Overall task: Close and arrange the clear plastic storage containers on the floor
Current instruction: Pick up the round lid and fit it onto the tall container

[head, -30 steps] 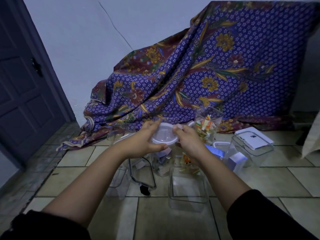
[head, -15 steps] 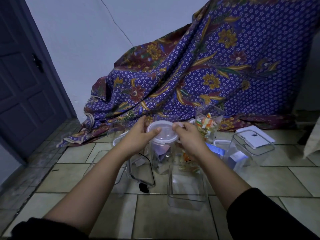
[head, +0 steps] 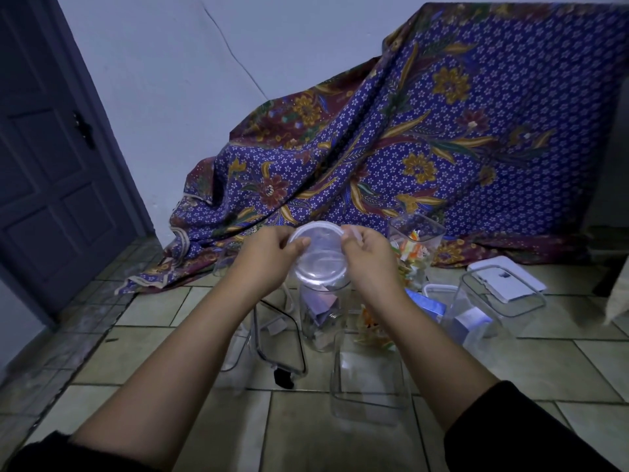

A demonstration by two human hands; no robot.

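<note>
A round clear lid [head: 318, 248] is held tilted above a tall round clear jar [head: 323, 313] that stands on the tiled floor with folded paper inside. My left hand [head: 269, 255] grips the lid's left rim and my right hand [head: 369, 253] pinches its right rim. Just in front stands an empty square clear container [head: 369, 379]. To the left lies another clear container with a black-gasket lid [head: 279, 338] leaning on it. A square jar with colourful bits [head: 415, 247] stands behind my right hand.
A clear box [head: 503, 294] with a white lid [head: 507, 279] behind it sits at the right, next to a container with a blue packet [head: 473, 321]. A purple batik cloth [head: 408, 148] drapes furniture against the wall. A dark door [head: 44, 158] is at the left.
The lid lay flat over the jar's mouth half a second ago; now both hands hold it tipped up, its face turned toward me, just above the jar.
</note>
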